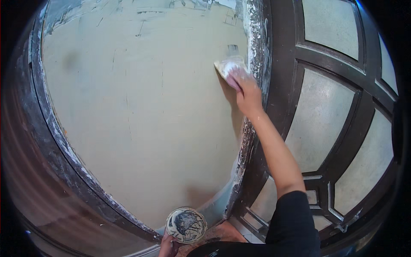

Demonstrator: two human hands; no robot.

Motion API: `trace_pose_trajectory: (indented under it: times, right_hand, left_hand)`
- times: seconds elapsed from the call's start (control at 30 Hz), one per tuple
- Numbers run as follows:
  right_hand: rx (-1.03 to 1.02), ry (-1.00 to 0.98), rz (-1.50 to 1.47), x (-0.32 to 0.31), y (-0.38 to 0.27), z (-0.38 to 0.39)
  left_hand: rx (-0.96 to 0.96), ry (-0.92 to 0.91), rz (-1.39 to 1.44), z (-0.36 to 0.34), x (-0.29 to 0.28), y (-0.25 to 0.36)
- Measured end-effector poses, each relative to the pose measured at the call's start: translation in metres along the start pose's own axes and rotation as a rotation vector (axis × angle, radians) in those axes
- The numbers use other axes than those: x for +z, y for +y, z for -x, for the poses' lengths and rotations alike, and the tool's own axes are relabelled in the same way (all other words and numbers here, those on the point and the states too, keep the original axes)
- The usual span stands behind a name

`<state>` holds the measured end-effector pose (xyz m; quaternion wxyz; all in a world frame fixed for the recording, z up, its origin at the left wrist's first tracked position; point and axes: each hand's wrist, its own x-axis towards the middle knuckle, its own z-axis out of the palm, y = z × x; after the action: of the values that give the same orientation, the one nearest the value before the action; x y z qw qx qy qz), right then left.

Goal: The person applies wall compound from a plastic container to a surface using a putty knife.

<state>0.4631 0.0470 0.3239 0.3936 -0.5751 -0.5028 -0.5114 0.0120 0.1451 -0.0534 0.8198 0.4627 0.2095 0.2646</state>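
Note:
My right hand (245, 83) is raised at the right side of the wall panel (141, 107), its fingers closed around a putty knife (223, 65). The wide blade is pressed or held close to the pale, coated surface, and a shadow falls below it. Just above the blade is a small grey patch (233, 49). Low in front of me, my left hand (167, 243) grips the side of a round tub (171, 222). Dark and pale smears streak the inside of the tub. Part of the left hand is cut off by the picture's lower edge.
A dark frame edge (255, 47) spotted with white runs down right of the panel, beside a brown door (279, 81) with pale inset panes. Another smeared dark frame (64, 145) borders the left. Bluish-grey uneven patches (81, 10) line the panel's top.

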Motion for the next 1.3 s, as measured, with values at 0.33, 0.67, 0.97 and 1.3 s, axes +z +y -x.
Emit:
trace_pose_trajectory:
  times: [0.33,0.67,0.97,1.3]
  right_hand:
    - [0.034,-0.237,0.097,-0.025,0.006,0.116]
    - [-0.131,0.055,0.102,-0.026,0.017,-0.044]
    - [0.021,-0.186,0.168,0.005,0.012,0.082]
    - [-0.038,-0.148,0.167,-0.050,0.022,0.094]
  left_hand:
    - [0.655,-0.116,-0.779,-0.027,-0.028,-0.053]
    - [-0.158,-0.018,0.146,-0.043,0.012,-0.047]
    - [0.215,-0.292,-0.654,-0.038,0.015,-0.048]
    - [-0.241,-0.180,0.185,-0.050,0.060,-0.026]
